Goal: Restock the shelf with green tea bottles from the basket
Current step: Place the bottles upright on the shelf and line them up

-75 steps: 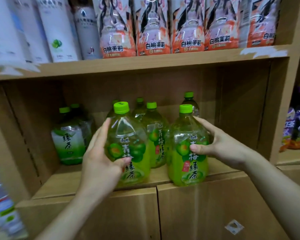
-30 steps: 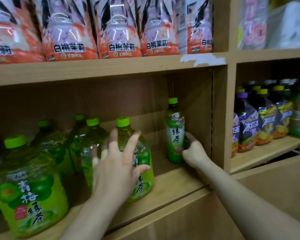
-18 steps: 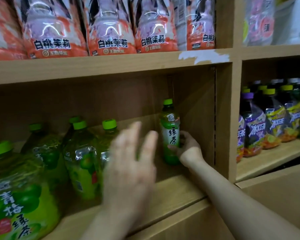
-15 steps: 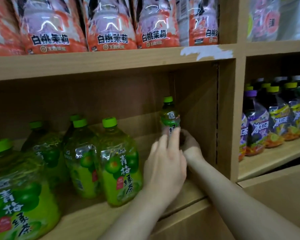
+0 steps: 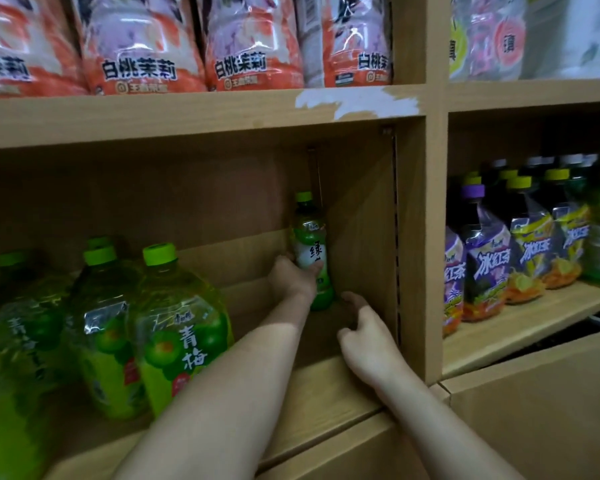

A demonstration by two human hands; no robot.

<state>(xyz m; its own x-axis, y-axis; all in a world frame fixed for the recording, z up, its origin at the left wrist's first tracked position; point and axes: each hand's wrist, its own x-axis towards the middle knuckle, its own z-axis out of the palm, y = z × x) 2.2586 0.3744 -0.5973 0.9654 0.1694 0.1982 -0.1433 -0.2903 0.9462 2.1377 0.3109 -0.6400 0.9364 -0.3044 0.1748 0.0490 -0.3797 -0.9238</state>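
We have our left hand [image 5: 293, 277] deep in the right rear corner of the wooden shelf [image 5: 326, 386], fingers [image 5: 317, 268] curled round the small green tea bottle [image 5: 309, 233] at its waist, the thumb lying across the pale label. The bottle is slim, clear plastic with a round green cap, and it stands upright close to the back panel and near the side wall [image 5: 364, 220]. We cannot tell whether its base rests on the board.

Our right hand [image 5: 364, 327] sits just right of the bottle and apart from it, fingers loosely curled and spread, holding nothing.

To the left, well apart from the small bottle, stand the large plum tea bottles [image 5: 184, 327]: squat, wide-shouldered, glossy, filled with yellow-green liquid and topped with ribbed green caps. The shelf is light wood grain, with a perforated metal strip running down the side wall.

On the board above, orange and pink wrapped bottles [image 5: 146, 46] stand in a row, and a white chipped patch [image 5: 357, 102] shows on that board's front edge. In the next compartment to the right stand purple and yellow labelled bottles [image 5: 489, 258].
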